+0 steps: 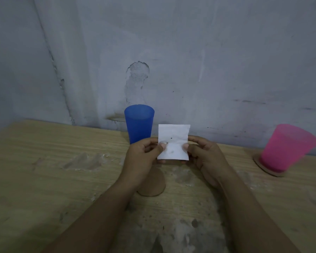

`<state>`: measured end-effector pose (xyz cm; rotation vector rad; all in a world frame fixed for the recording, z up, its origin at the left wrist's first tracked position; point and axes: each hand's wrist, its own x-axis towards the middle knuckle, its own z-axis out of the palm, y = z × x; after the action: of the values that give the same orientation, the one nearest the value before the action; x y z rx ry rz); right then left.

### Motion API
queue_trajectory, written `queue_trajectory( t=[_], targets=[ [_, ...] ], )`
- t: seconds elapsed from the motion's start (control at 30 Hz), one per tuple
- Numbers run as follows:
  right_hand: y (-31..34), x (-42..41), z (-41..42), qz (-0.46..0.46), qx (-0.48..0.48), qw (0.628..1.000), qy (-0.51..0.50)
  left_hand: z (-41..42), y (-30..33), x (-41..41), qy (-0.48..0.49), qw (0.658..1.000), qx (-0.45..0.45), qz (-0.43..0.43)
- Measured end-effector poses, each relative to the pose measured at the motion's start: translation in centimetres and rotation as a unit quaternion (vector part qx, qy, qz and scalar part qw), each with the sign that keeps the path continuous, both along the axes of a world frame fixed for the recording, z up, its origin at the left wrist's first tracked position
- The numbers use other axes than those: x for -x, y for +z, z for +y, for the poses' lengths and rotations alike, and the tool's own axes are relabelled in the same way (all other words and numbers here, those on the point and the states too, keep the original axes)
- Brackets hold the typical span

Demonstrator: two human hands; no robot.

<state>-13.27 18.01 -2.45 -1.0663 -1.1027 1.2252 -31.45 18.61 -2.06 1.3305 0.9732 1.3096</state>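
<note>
A small white square of paper (173, 141) is held up above the table between both hands. My left hand (144, 157) pinches its left edge with thumb on the front. My right hand (202, 156) pinches its right edge the same way. The paper has a few dark specks and a slight crease across its middle. Under my hands a round cardboard coaster (153, 187) lies flat on the wooden table (44, 170), partly hidden by my left wrist.
A blue plastic cup (139, 123) stands upright at the back, just left of the paper. A pink cup (286, 148) stands on another cardboard coaster (263, 166) at the right. A grey, scuffed wall rises behind the table. The tabletop is worn and stained near me.
</note>
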Motion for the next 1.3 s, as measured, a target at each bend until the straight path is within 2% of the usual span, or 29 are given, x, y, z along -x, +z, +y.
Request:
queue_trajectory(
  t=[0.13,0.53,0.7,0.83,0.87,0.93,1.0,1.07,1.13,1.2,1.3],
  targets=[
    [0.2,0.0,-0.1,0.043,-0.004,0.999,-0.008,0.4,-0.3,0.2,-0.028,0.998,0.053,-0.011],
    [0.9,0.6,-0.5,0.035,-0.015,0.999,-0.018,1.2,-0.1,0.9,-0.106,0.981,0.132,-0.093],
    [0.7,0.5,-0.4,-0.011,0.009,0.999,-0.048,1.2,-0.4,0.9,-0.114,0.985,0.114,-0.069],
    [0.8,0.5,-0.7,0.004,0.010,0.998,-0.056,1.2,-0.5,0.8,-0.100,0.988,0.112,-0.045],
    [0.8,0.7,-0.8,-0.027,-0.003,0.997,-0.073,1.1,-0.5,0.8,-0.092,0.988,0.111,-0.050],
    [0.8,1.4,-1.1,-0.163,-0.060,0.975,-0.139,1.0,-0.4,0.6,-0.076,0.989,0.108,-0.059],
    [1.1,2.7,-1.6,-0.293,-0.150,0.923,-0.199,0.8,-0.4,0.5,-0.058,0.991,0.103,-0.067],
    [1.4,3.8,-2.0,-0.397,-0.248,0.863,-0.191,0.8,-0.4,0.4,-0.041,0.990,0.110,-0.078],
    [1.4,4.6,-2.1,-0.472,-0.300,0.817,-0.140,0.7,-0.2,0.6,-0.036,0.988,0.121,-0.087],
    [1.2,5.2,-2.2,-0.524,-0.313,0.784,-0.111,0.7,-0.2,0.7,-0.033,0.986,0.132,-0.093],
    [1.0,5.2,-1.9,-0.564,-0.322,0.750,-0.127,0.8,-0.1,0.8,-0.028,0.985,0.138,-0.100]
  ],
)
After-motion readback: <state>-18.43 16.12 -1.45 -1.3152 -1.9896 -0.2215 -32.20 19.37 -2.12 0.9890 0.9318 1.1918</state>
